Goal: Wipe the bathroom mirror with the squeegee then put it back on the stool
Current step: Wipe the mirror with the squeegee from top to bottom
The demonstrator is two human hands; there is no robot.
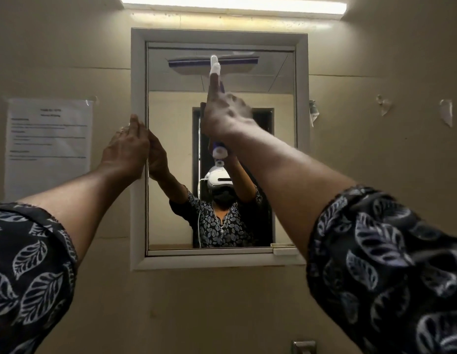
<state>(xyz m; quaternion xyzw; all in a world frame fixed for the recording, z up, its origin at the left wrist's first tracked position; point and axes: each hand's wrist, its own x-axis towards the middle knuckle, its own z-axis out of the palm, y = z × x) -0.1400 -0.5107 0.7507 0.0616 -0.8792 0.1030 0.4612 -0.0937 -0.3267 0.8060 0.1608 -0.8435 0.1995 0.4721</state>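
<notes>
The bathroom mirror (171, 103) hangs on the wall in a white frame (138, 72). My right hand (226, 116) is raised and wrapped around the handle of the squeegee (214, 63), a white-and-purple tool whose wide blade lies flat against the glass near the mirror's top edge. My left hand (129, 146) rests flat on the frame's left side, fingers pointing up. The glass reflects both arms and a person wearing a headset. The stool is out of view.
A printed paper notice (47, 146) is taped to the wall left of the mirror. Torn tape scraps (445, 112) cling to the wall on the right. A strip light (232, 3) runs above. A metal fixture (304, 346) shows at the bottom edge.
</notes>
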